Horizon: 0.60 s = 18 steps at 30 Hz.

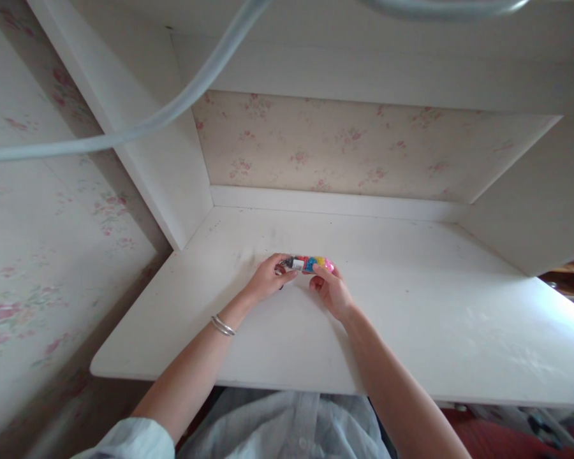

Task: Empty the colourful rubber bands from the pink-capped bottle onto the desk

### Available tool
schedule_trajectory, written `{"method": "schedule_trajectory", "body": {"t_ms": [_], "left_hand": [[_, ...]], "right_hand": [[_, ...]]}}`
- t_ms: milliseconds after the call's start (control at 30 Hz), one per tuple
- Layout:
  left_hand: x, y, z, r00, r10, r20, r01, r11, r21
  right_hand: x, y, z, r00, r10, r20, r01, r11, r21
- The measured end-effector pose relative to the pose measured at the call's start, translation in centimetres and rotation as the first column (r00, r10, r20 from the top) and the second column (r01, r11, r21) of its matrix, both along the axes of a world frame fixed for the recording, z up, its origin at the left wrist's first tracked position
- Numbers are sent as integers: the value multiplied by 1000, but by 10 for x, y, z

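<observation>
Between my two hands is a small clear packet [310, 262] of brightly coloured pieces, with red, blue, yellow and pink showing and a white label near its left part. My left hand [269, 276] grips the dark left end, thumb in front. At the pink right end, my right hand [333, 291] pinches the packet, its thumb lying over the front. What the small pieces inside are is too small to tell. A silver bracelet [223, 326] circles my left wrist.
The packet is held over a white desk [411, 319] with a rounded front left corner. White side panels [521, 197] and an overhead shelf enclose its back. A pale cable [172, 109] hangs across the upper left, before flowered wallpaper [43, 268].
</observation>
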<state>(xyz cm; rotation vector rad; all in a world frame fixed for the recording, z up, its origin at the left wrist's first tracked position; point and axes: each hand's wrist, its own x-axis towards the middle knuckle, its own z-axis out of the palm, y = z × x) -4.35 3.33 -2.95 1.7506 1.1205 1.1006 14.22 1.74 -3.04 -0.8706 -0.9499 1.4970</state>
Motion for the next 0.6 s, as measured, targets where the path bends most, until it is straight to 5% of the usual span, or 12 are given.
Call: {"method": "schedule_trajectory", "body": {"t_ms": [600], "left_hand": [[11,-7,4,971,124,206,-96,986,-138]], "right_hand": [[2,1,5,999,22,-33,-22,1000,-13]]}}
